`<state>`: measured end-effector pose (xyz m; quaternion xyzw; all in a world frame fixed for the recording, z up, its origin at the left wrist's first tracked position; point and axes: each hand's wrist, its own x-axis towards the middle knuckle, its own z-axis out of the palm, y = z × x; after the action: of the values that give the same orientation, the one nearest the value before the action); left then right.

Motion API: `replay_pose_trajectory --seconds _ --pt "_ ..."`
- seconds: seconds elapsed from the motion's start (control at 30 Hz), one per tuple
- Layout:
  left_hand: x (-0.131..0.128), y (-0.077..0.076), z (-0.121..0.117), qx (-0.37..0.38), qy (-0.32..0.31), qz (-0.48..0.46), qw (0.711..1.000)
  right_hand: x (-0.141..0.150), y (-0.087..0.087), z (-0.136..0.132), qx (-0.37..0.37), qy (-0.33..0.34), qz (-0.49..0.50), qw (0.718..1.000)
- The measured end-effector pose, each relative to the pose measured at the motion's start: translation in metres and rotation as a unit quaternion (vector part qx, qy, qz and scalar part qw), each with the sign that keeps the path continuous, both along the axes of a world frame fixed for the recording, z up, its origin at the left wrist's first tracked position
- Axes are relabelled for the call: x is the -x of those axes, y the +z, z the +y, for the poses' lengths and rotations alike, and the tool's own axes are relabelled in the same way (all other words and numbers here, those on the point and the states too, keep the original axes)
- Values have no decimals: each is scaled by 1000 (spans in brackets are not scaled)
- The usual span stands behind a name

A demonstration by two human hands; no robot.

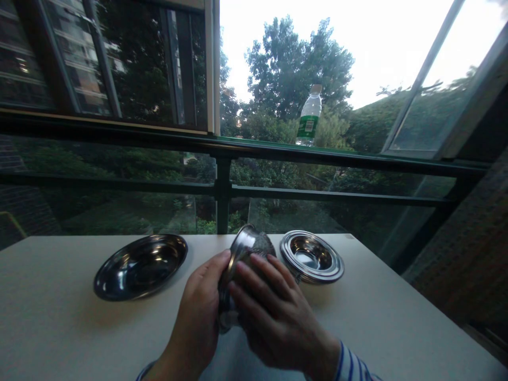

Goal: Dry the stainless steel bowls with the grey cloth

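A shiny metal bowl point(243, 242) is tipped on its side above the table, and my left hand point(200, 309) grips its left edge with the thumb along the rim. My right hand point(273, 312) lies over the bowl's outer side, fingers pressing a grey, fuzzy steel wool scourer point(265, 244) against it. Most of the scourer and the lower part of the bowl are hidden behind the right hand's fingers. To the right, beyond my right hand, several shallow metal bowls point(337, 267) sit stacked together. An oval metal dish point(119, 278) rests at the left, apart from my hands.
Everything lies on a white table point(59, 328) whose far edge meets a glazed balcony with a dark green railing point(159, 140). Upon the ledge above stands a clear plastic bottle point(309, 119) with a green label. Trees and a building show outside.
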<state>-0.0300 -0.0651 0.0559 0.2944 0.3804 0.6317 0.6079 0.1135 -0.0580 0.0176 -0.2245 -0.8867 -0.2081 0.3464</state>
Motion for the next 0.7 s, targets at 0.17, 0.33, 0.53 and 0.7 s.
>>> replay_pose_trajectory --seconds 0.17,0.33,0.53,0.7 --pt "0 0 -1 -7 -51 23 998 4 0 0 -36 21 -22 999" --pt "-5 -2 -4 -24 -54 76 995 -17 5 16 83 -12 104 991" --pt "-5 -1 -4 -18 -67 98 993 -11 4 7 113 -38 96 988" --pt "-4 1 -3 -10 -67 83 994 -4 1 4 48 -11 13 999"
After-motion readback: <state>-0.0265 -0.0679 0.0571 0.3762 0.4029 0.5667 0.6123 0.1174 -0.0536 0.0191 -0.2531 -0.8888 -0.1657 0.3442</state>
